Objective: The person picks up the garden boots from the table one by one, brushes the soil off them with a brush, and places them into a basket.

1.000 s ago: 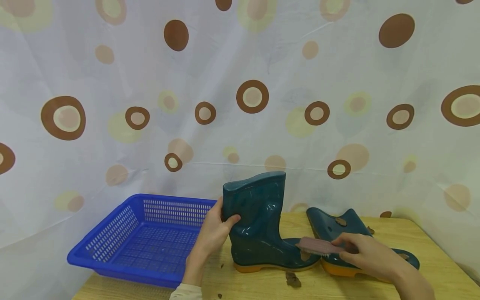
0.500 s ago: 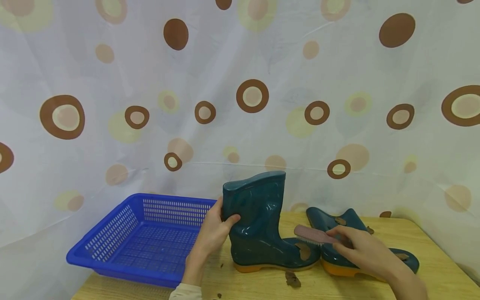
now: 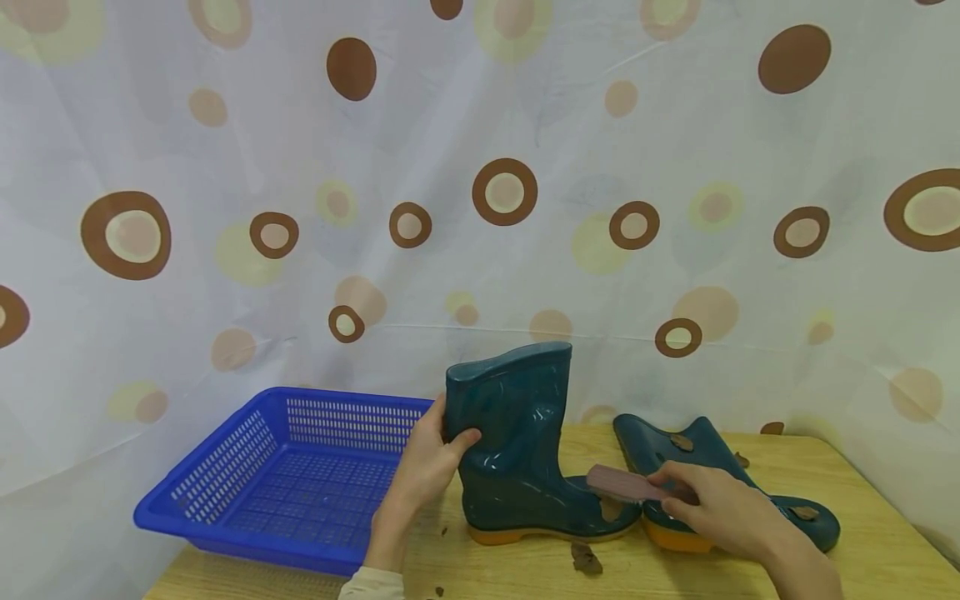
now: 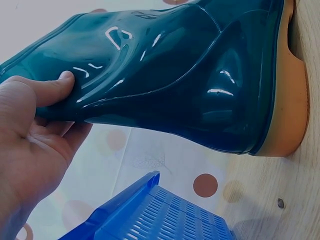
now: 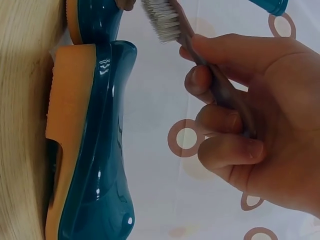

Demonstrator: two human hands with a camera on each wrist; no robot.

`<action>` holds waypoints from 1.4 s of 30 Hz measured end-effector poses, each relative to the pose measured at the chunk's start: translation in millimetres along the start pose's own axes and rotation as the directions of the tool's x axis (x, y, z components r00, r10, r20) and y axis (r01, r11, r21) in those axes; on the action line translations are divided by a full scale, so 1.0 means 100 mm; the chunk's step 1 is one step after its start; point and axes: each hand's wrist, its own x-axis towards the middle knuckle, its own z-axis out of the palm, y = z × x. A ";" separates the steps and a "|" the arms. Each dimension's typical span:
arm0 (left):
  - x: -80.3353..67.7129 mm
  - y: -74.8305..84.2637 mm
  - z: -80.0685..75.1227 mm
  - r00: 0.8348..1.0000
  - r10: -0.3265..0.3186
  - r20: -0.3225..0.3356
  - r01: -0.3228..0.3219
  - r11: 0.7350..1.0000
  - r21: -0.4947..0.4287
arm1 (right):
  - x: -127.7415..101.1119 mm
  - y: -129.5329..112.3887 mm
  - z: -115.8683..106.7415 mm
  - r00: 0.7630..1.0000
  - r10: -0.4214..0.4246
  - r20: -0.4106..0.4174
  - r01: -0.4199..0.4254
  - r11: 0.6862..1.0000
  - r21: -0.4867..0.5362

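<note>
A dark teal rubber boot [image 3: 513,450] with an orange sole stands upright on the table. My left hand [image 3: 426,467] grips the back of its shaft, thumb on the near side, as the left wrist view shows too. In my right hand [image 3: 723,504] is a pinkish brush [image 3: 618,482], held by its handle with curled fingers. Its white bristles [image 5: 162,21] face down over the boot's toe, where a brown mud patch [image 3: 611,508] sticks; contact is hard to tell. The second teal boot [image 3: 678,442] lies behind my right hand, with brown patches on shaft and toe.
A blue plastic basket [image 3: 217,533] stands left of the upright boot. Brown crumbs, one larger clump [image 3: 586,559] among them, lie on the wooden table [image 3: 525,575]. Behind hangs a white curtain [image 3: 450,125] with brown dots.
The brush lifted off the toe half a second ago and is now lower over it again, slightly left of its first place. My left hand and the upright boot have stayed still.
</note>
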 end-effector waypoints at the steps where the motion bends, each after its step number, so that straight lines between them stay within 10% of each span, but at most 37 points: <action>1: 0.00 0.00 0.00 1.000 0.000 -0.001 0.000 1.000 0.000 | -0.01 0.00 -0.01 1.000 0.007 0.005 -0.007 1.000 0.005; 22: 0.01 0.01 -0.01 1.000 -0.007 -0.002 0.007 1.000 -0.003 | -0.04 0.02 -0.03 0.994 -0.107 -0.027 0.107 0.994 0.002; 42: 0.01 0.00 0.00 1.000 -0.009 -0.001 0.009 1.000 0.002 | -0.06 0.08 -0.05 0.996 0.039 0.079 -0.045 0.996 0.077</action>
